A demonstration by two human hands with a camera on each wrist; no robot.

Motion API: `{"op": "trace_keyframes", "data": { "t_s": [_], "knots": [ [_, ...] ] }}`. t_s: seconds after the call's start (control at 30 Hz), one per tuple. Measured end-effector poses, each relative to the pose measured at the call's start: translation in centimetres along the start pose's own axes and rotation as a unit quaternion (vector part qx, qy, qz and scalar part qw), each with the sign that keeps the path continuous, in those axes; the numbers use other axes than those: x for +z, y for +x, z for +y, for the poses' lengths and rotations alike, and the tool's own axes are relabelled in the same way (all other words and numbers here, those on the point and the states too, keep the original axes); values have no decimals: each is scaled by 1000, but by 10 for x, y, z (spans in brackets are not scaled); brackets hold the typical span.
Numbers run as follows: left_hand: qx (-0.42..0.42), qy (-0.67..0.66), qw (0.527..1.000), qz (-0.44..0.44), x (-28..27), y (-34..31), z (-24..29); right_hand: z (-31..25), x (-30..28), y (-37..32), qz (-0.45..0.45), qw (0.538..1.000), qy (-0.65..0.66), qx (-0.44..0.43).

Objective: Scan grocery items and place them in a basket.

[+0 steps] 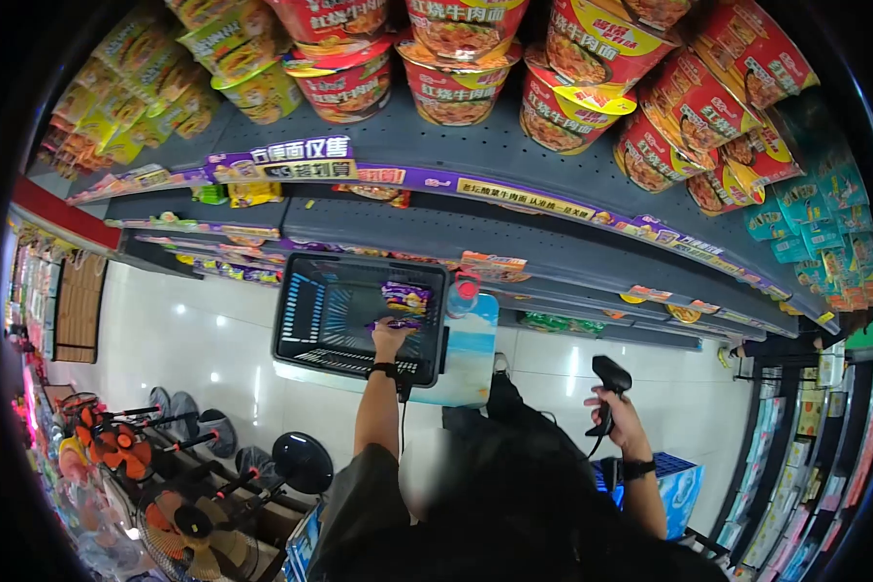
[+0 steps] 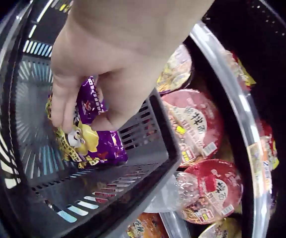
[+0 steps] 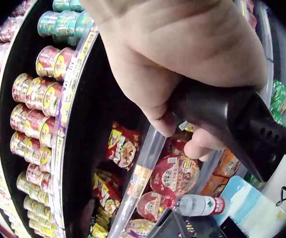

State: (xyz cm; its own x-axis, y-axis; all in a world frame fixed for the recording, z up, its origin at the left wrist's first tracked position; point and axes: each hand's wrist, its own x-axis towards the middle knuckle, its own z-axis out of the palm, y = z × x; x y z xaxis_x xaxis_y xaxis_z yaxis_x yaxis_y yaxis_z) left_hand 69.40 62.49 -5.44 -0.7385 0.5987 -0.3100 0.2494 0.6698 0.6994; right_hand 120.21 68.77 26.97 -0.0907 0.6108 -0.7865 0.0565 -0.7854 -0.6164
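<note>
The left hand (image 1: 390,339) reaches down inside a black basket (image 1: 296,361), pinching a purple packet (image 1: 395,324); in the left wrist view the fingers and thumb of that hand (image 2: 101,69) lie on either side of the purple packet (image 2: 114,148). Another purple packet (image 1: 407,297) lies in the basket just beyond. Off to the right of the basket, the right hand (image 1: 619,415) grips a black handheld device (image 1: 611,373) with a cable. The right wrist view shows the right hand (image 3: 182,54) with its fingers wrapped around the black device (image 3: 222,114).
The basket stands on a blue-and-white surface (image 1: 475,361), beside a red-capped bottle (image 1: 463,293). Shelves hold noodle cups (image 1: 456,87) and packets. Fans (image 1: 123,446) stand at lower left, a blue crate (image 1: 677,475) at lower right. Another shelf unit (image 1: 795,446) runs along the right.
</note>
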Motion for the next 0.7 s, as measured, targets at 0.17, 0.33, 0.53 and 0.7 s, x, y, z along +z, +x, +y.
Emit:
{"op": "trace_keyframes", "data": {
  "t_s": [0.17, 0.33, 0.53, 0.7],
  "knots": [
    [-94, -94, 990, -36, 64, 45, -21, 28, -41, -23, 73, 997, 33, 20],
    [-152, -418, 891, -87, 37, 26, 71, 36, -67, -32, 111, 991, 78, 1],
    [0, -519, 852, -66, 35, -20, 152, 2, -86, -13, 80, 995, 66, -2],
    [131, -421, 895, -63, 46, -111, 215, -37, -120, -8, 44, 995, 73, -51]
  ]
}}
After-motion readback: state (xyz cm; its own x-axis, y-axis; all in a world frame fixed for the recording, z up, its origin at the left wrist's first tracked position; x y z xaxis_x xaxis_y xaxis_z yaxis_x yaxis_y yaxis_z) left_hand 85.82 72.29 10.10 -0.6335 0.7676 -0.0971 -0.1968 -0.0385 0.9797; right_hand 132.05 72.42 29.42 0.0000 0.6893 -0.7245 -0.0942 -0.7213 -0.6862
